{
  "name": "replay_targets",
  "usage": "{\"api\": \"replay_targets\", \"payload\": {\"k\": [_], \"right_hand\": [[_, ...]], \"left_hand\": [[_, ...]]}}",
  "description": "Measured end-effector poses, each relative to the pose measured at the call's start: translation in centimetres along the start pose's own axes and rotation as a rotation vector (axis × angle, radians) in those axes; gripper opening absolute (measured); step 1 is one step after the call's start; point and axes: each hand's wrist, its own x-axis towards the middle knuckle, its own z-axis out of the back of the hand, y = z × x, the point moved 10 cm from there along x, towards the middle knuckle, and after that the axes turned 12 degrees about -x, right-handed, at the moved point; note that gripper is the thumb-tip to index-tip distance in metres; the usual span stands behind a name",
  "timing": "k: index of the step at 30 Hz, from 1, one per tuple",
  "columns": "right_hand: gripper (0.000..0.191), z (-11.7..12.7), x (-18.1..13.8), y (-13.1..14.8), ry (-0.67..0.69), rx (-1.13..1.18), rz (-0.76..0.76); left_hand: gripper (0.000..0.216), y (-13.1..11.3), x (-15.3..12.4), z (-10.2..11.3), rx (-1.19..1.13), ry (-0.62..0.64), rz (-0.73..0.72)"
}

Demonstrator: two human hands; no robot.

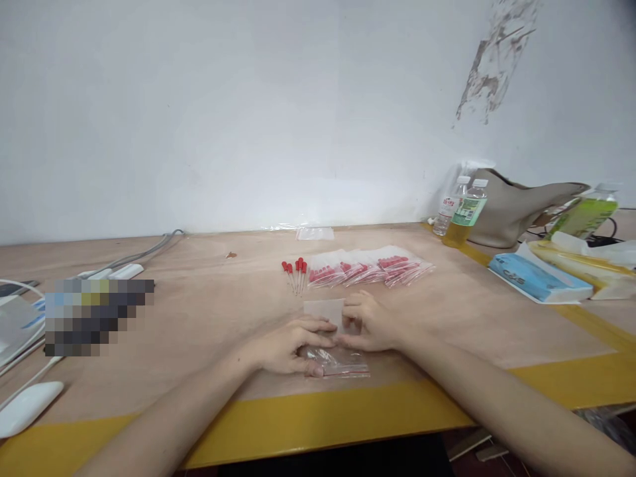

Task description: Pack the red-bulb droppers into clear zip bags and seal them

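A clear zip bag [342,364] with a red seal line lies flat near the table's front edge, with a small white sheet [322,309] just beyond it. My left hand [293,341] rests on the left side of the bag, fingers stretched out and thumb near the red seal. Across from it, my right hand [370,323] touches the right side of the sheet, its fingers bent and apart from the thumb. Whether the sheet is partly inside the bag I cannot tell. Beyond my hands lie several thin, red-headed pieces [297,266] and a row of filled clear bags [368,265] with red contents.
White bag-like pieces [315,234] lie against the wall. On the right stand drink bottles [464,215], a grey bag [501,209] and a blue tissue pack [539,277]. To the left are cables [154,248], a blurred-out object [97,318] and a white mouse [30,407].
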Motion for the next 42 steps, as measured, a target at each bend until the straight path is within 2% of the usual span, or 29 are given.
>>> {"api": "replay_targets", "payload": {"k": [1,3,5,7,9,11,14,16,18,21,28,36,39,42], "right_hand": [[0.027,0.2,0.0,0.2,-0.026,0.06,0.041],[0.045,0.3,0.0,0.4,-0.028,0.163,0.119],[0.069,-0.4,0.0,0.6,0.044,0.23,0.169],[0.078,-1.5,-0.2,1.0,0.166,0.262,0.204],[0.073,-2.3,-0.6,1.2,0.262,0.266,0.211],[0.068,-2.6,-0.7,1.0,0.285,0.231,0.182],[0.066,-2.5,-0.7,-0.4,0.213,0.127,0.055],[0.062,-2.6,-0.7,-1.8,0.159,0.074,-0.066],[0.057,-2.7,-0.8,-2.9,0.121,0.045,-0.158],[0.052,-2.7,-0.8,-3.6,0.08,0.024,-0.207],[0.047,-2.4,-0.8,-3.8,0.048,0.039,-0.216],[0.046,-2.5,-0.8,-4.0,0.033,0.049,-0.215],[0.045,-2.5,-0.6,-3.8,0.029,0.058,-0.207],[0.049,-2.1,-0.5,-3.7,0.001,0.091,-0.192]], "left_hand": [[0.043,0.1,0.0,-0.1,0.01,0.017,-0.003],[0.032,0.3,0.1,0.4,0.031,0.009,-0.013],[0.03,0.4,0.0,1.4,0.044,-0.057,-0.035],[0.035,1.2,-0.2,3.0,0.044,-0.177,-0.018],[0.038,2.5,-0.8,4.7,0.062,-0.322,0.042],[0.03,3.7,-1.5,6.1,0.119,-0.454,0.108],[0.017,4.1,-2.4,7.3,0.182,-0.593,0.139],[0.016,3.7,-2.5,7.3,0.169,-0.626,0.123],[0.016,3.0,-2.3,7.0,0.147,-0.61,0.101],[0.016,2.4,-1.8,6.1,0.117,-0.532,0.06],[0.022,2.7,-1.0,4.0,0.035,-0.36,-0.054],[0.026,1.5,-0.4,3.0,-0.03,-0.296,-0.121],[0.033,1.2,-0.1,2.2,-0.027,-0.22,-0.125],[0.041,1.5,0.0,1.4,0.061,-0.127,-0.067]]}}
